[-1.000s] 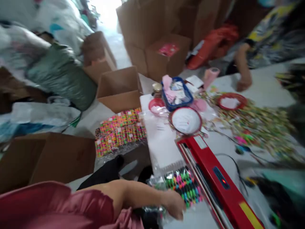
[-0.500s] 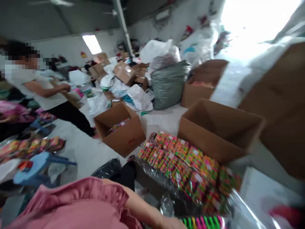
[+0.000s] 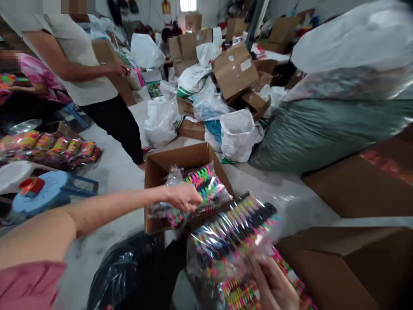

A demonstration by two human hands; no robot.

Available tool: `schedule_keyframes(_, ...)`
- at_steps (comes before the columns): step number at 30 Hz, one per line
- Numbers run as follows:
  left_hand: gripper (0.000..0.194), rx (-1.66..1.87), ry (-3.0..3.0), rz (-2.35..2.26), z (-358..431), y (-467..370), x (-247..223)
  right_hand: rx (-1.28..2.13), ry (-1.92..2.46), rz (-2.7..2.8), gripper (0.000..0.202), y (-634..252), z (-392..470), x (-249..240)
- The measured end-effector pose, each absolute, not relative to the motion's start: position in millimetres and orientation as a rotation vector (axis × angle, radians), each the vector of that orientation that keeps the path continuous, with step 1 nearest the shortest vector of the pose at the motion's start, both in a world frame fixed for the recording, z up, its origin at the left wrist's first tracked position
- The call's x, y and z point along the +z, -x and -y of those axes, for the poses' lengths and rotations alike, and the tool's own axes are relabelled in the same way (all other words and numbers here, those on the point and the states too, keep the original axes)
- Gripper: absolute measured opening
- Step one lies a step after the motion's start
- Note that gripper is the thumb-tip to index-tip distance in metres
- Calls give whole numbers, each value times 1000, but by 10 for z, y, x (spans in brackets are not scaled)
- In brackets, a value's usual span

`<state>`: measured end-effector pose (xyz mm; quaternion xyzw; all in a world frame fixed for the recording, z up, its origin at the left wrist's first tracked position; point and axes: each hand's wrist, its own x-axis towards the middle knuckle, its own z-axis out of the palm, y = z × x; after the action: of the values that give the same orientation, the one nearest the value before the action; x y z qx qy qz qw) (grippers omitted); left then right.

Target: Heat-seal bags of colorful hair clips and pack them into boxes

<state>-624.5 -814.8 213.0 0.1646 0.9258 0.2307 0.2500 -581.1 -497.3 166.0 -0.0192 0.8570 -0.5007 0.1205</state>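
My left hand [image 3: 184, 197] reaches over a cardboard box [image 3: 222, 165], its fingers closed on a clear plastic pack [image 3: 209, 183] of black pieces with bright multicoloured bits. This pack lies partly inside the box mouth. My right hand [image 3: 277, 282], at the lower right, grips another clear bag [image 3: 234, 234] filled with rows of similar black and multicoloured pieces. That bag is held up in front of the box, tilted, with light glaring off its film. Below it, small bundles of colourful pieces [image 3: 240, 297] show, partly covered. I cannot make out the exact kind of the pieces.
An open cardboard box [image 3: 342, 258] stands at the lower right, a black plastic bag [image 3: 125, 271] near my legs. A blue stool [image 3: 48, 193] is on the left. A person [image 3: 87, 82] stands beyond. Large sacks [image 3: 329, 133] and heaped cartons [image 3: 235, 71] fill the back.
The view has swung left and closer to the smaller box. Both hands now show, each holding a clear pack; before, only one forearm was visible, reaching toward the lower right.
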Motion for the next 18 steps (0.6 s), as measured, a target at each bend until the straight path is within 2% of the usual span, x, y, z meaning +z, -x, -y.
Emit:
schedule_keyframes(4, 14, 460, -191, -2629, 9185, 6954, 1580, -1680, 223, -2147, 32, 6704, 6098, 1203)
schedule_keyframes(8, 10, 261, 103, -2655, 9750, 7320, 976, -1706, 51, -1903, 28, 7116, 6810, 482)
schedule_keyframes(13, 19, 247, 203, -2608, 9688, 7516, 200, -1564, -188, -1860, 22, 7302, 7306, -322)
schedule_keyframes(18, 22, 371, 107, -2622, 9269, 7585, -345, -1500, -277, -1957, 18, 7440, 7647, -829)
